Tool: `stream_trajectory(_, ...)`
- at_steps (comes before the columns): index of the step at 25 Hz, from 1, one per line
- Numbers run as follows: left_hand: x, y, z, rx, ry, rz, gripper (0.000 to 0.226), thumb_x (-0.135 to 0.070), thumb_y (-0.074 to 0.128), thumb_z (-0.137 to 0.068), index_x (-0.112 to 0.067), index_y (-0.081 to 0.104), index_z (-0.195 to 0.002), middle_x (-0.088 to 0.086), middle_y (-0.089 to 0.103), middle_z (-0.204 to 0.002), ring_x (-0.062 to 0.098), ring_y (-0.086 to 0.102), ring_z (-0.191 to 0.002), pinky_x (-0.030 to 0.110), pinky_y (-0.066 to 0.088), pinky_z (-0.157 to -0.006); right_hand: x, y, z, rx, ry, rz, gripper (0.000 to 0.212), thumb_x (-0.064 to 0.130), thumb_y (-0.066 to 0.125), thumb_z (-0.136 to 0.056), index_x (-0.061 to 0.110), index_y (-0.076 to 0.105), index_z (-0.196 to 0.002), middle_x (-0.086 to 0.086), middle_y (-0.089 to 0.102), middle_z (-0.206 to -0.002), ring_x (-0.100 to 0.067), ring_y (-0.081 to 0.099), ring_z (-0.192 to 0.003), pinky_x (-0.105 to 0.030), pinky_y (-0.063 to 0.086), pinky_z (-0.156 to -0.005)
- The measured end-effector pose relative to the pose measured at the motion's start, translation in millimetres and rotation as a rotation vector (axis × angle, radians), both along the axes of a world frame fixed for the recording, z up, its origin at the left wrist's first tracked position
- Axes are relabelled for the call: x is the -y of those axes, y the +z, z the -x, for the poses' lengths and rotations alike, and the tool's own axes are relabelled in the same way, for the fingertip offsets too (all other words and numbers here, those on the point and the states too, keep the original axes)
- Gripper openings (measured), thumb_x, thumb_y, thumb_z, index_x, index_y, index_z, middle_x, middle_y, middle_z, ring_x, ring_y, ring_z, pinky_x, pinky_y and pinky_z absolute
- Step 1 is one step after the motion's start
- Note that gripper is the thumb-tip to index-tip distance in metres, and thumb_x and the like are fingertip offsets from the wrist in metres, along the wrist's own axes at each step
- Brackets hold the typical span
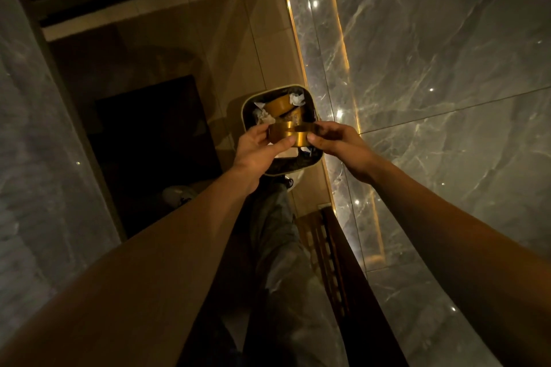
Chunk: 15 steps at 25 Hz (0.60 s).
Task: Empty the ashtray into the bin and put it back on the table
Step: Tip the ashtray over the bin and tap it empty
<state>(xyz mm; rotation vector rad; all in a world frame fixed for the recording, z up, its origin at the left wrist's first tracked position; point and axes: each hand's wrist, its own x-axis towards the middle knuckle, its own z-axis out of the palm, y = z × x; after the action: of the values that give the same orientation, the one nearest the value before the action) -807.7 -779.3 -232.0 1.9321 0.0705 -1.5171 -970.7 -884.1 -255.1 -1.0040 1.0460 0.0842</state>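
A round gold ashtray (290, 135) is held directly above the bin (293, 168), between both hands. My left hand (256, 150) grips its left side, thumb along the front. On its right side my right hand (337, 141) pinches the rim. The square bin has a pale rim and a dark liner. It stands on the floor against the marble wall and holds crumpled white paper (296, 98) and a gold-coloured cup or lid (277, 106). Whether the ashtray is tipped I cannot tell in the dim light.
A glossy grey marble wall (432, 83) with a lit gold strip runs along the right. Beige floor tiles (232, 48) lie ahead, a dark mat (155, 134) to the left. A wooden slatted piece (331, 253) stands by my right leg. My shoes and trousers show below.
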Motion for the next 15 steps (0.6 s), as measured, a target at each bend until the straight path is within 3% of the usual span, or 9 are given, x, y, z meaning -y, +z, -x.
stream_trajectory(3,-1.7,-9.3,3.5,-0.009,0.004,-0.013,0.036,-0.013,0.082,-0.077,-0.02,0.064,-0.107,-0.011,0.068,-0.098,0.005,0.065,-0.093,0.019,0.051,-0.082,-2.9,-9.2,1.5,-0.032,-0.015,-0.034,0.033,0.02,0.065,-0.092,0.008,0.064,-0.122,-0.006,0.071,-0.112,-0.022,0.065,-0.111,-0.035,0.051,-0.096)
stream_trajectory(5,-1.4,-14.5,4.8,-0.011,0.01,-0.01,0.025,-0.015,0.082,-0.078,-0.026,0.065,-0.093,-0.012,0.071,-0.091,0.006,0.067,-0.091,0.02,0.051,-0.081,-3.8,-14.1,1.4,-0.059,-0.019,-0.051,0.034,0.023,0.065,-0.092,0.007,0.064,-0.122,-0.01,0.07,-0.117,-0.023,0.064,-0.113,-0.037,0.05,-0.099)
stream_trajectory(8,1.3,-20.4,6.0,-0.025,0.013,-0.041,0.035,-0.023,0.08,-0.08,-0.013,0.069,-0.113,0.003,0.074,-0.109,0.018,0.068,-0.105,0.031,0.053,-0.093,-5.6,-19.3,-0.9,-0.097,-0.022,-0.049,0.036,0.03,0.064,-0.093,0.008,0.065,-0.121,-0.011,0.07,-0.117,-0.023,0.064,-0.113,-0.037,0.049,-0.099)
stream_trajectory(11,4.9,-24.4,6.0,-0.037,0.038,-0.077,0.044,-0.027,0.078,-0.082,-0.009,0.067,-0.121,0.01,0.071,-0.118,0.025,0.066,-0.113,0.041,0.051,-0.102,-5.9,-23.0,-3.7,-0.103,-0.034,-0.067,0.033,0.035,0.062,-0.093,0.01,0.069,-0.114,-0.004,0.072,-0.108,-0.019,0.065,-0.108,-0.032,0.052,-0.089)
stream_trajectory(15,11.3,-24.6,-1.4,-0.132,0.086,-0.128,0.059,-0.034,0.077,-0.083,-0.007,0.057,-0.131,0.011,0.064,-0.131,0.027,0.057,-0.126,0.042,0.041,-0.111,-4.2,-27.9,-10.2,-0.133,-0.026,-0.119,0.049,0.046,0.059,-0.092,0.007,0.062,-0.122,-0.007,0.068,-0.12,-0.019,0.061,-0.115,-0.027,0.048,-0.085)
